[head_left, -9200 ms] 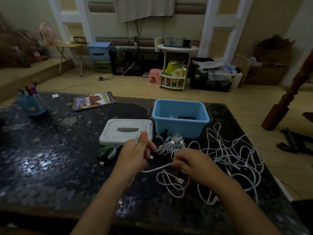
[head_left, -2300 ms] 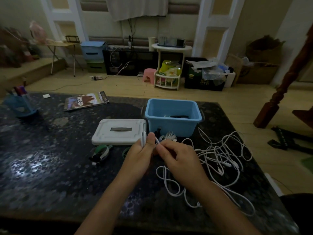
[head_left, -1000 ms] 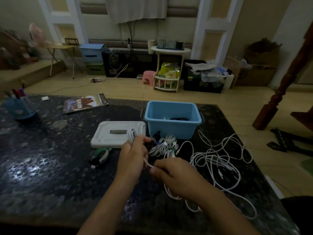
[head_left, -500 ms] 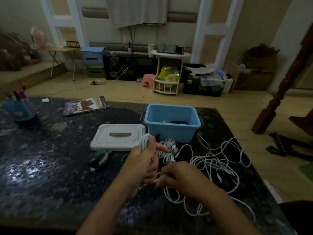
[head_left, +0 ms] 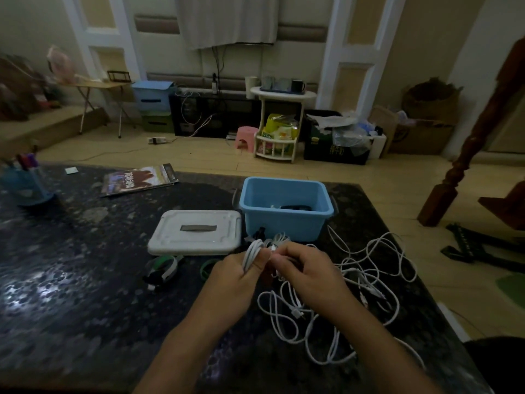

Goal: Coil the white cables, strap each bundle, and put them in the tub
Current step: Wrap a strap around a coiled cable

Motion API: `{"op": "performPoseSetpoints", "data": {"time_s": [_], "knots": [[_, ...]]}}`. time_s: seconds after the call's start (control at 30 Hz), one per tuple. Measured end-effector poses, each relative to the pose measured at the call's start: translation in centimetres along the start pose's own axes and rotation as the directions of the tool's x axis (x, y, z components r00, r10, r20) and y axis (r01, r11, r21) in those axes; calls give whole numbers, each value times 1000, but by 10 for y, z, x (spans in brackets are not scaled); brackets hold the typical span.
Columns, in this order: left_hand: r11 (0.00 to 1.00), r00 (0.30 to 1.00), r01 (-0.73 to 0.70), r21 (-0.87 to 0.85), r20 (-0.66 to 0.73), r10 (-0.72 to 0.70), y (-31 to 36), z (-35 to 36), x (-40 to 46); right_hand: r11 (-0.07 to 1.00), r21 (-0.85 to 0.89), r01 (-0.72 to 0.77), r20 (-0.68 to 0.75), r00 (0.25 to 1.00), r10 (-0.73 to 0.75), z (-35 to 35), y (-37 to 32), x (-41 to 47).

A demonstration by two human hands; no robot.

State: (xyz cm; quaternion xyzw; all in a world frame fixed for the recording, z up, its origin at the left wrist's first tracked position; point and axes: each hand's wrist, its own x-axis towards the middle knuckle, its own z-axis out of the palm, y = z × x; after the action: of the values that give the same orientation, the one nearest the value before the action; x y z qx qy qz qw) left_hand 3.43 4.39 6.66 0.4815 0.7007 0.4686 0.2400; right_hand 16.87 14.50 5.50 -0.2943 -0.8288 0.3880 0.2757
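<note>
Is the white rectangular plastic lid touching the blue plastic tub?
Apart. The head view shows dark tabletop between the white rectangular plastic lid and the blue plastic tub.

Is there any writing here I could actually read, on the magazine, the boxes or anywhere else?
Magazine on the table: large light characters on the cover, too blurred to read.
Dark box on the floor: yellow characters on its front, too blurred to read.
Yellow-green pack in the white stand: print too small to read.
No other writing is legible.

Dim room, cream panelled wall (head_left: pixel 306 52) with white pilasters, pale wooden floor (head_left: pixel 383 183), white round side table (head_left: pixel 282 95), pink stool (head_left: pixel 246 135), blue drawer unit (head_left: pixel 153 95), folding table (head_left: pixel 96 86) at far left, dark speckled tabletop (head_left: pixel 71 280)
</note>
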Motion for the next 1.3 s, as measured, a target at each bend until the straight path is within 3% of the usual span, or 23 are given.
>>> {"op": "performPoseSetpoints", "data": {"time_s": [0.1, 0.33, 0.57, 0.8, 0.93, 1.1, 1.3], "knots": [[999, 998, -29, 38, -49, 31, -2, 1, 0, 998, -60, -2, -86, 996, -3, 0, 4, -1], [992, 994, -39, 121, -98, 51, -3, 0, 0, 995, -103, 10, 52, 999, -5, -16, 11, 1], [989, 998, 62, -135, -16, -65, 4, 6, 1, 996, 10, 85, 25, 996, -85, -8, 2, -3], [960, 986, 167, -226, 19, -167, 15, 7, -4, 984, 14, 176, -43, 983, -176, 9, -13, -2], [958, 982, 191, -214, 39, -187, 11, -4, -2, 992, -35, 121, 25, 992, -120, 5, -13, -4], [861, 960, 272, -429, 55, -276, 4, -11, 1, 996, -79, -35, 89, 995, 42, -8, 0, -5], [944, 979, 203, -258, 21, -205, -1, -4, 5, 993, -36, 109, 13, 994, -109, -1, -5, -8]]}}
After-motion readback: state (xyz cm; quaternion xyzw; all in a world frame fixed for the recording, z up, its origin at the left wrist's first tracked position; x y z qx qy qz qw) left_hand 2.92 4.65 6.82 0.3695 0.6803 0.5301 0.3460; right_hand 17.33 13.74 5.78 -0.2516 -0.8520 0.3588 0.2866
